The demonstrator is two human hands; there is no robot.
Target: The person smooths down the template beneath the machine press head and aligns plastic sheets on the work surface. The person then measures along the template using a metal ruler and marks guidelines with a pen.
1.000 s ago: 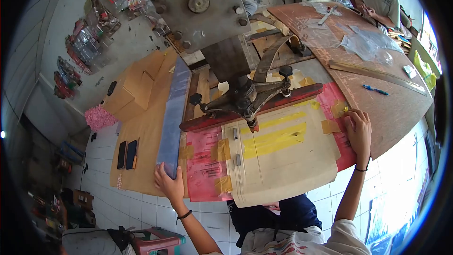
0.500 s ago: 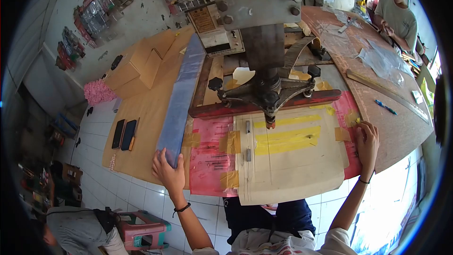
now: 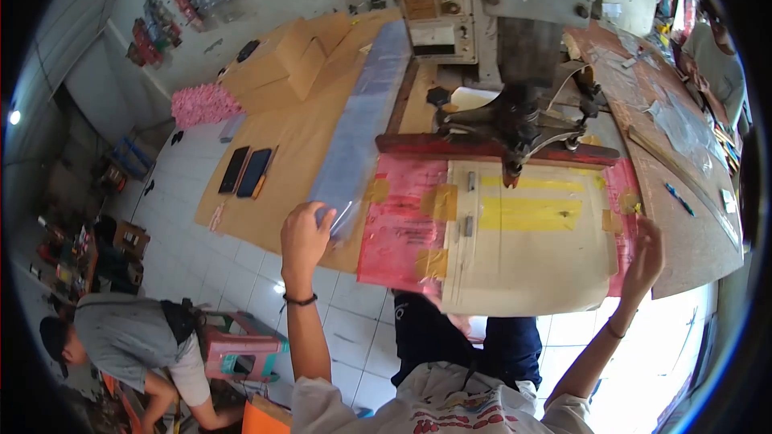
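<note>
Cream board (image 3: 523, 277) sits in front of the person, pink sheet (image 3: 398, 233) showing both sides. Right hand (image 3: 646, 257) at pink's right edge, fingers bent; can't tell if gripping. Left hand (image 3: 305, 237) on near end of blue plastic film (image 3: 354, 133), left of pink; blurred, can't tell if pinched. Risks: film could cling and skew if tugged; right-hand bump could shift pink. Farther: press head (image 3: 527, 116) overhanging, pinch hazard if lowered on fingers.
</note>
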